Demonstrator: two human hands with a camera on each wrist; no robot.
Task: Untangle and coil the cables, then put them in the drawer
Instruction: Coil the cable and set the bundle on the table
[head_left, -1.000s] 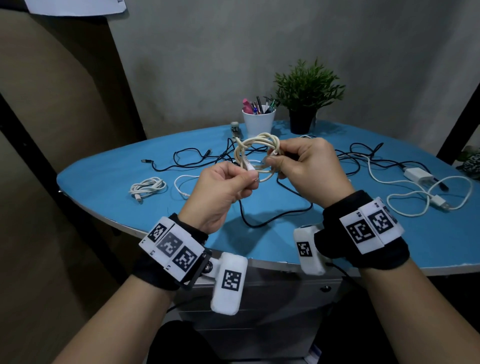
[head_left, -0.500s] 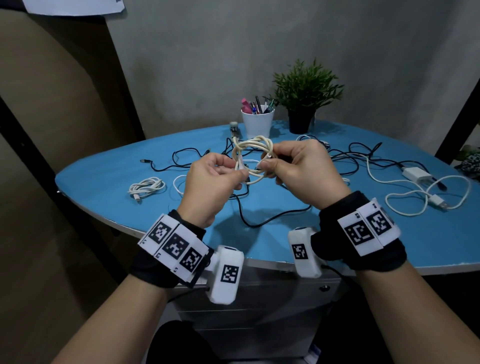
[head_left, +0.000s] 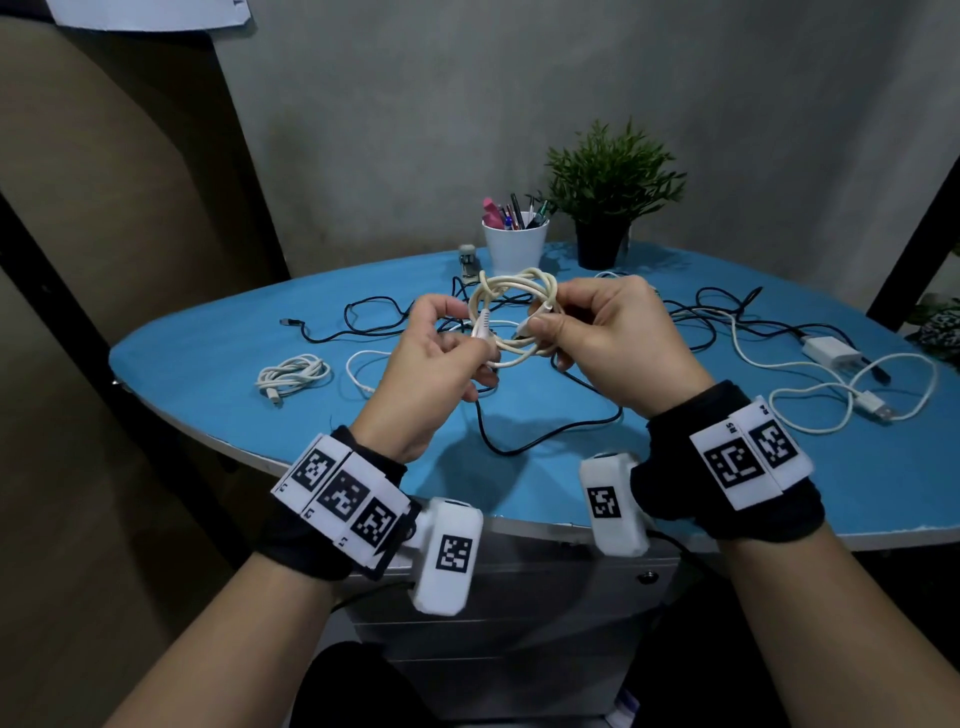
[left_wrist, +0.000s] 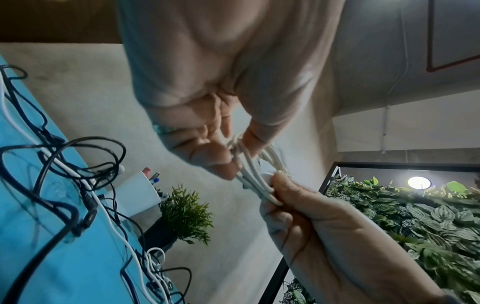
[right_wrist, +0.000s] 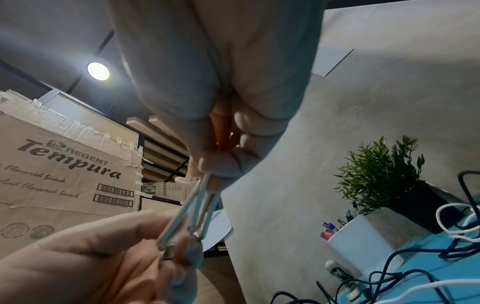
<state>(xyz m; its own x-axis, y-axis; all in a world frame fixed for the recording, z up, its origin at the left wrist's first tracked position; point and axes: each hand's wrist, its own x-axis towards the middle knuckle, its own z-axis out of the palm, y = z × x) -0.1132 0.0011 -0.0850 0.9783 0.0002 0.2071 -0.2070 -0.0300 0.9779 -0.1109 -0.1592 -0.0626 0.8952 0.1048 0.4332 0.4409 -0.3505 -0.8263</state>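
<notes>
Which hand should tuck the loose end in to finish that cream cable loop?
Probably the left hand: its fingers already pinch the plug end of the cream cable, while the right hand grips the loops on the other side and keeps the coil together.

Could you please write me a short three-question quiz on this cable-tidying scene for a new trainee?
1. True or false: both the left hand and the right hand hold the cream cable coil.
2. Which is already coiled and lying on the blue table? A) the black cable B) the small white cable bundle C) the charger cable
3. What stands beside the white pen cup, to its right in the head view?

Key: 1. True. 2. B. 3. The potted plant.
</notes>
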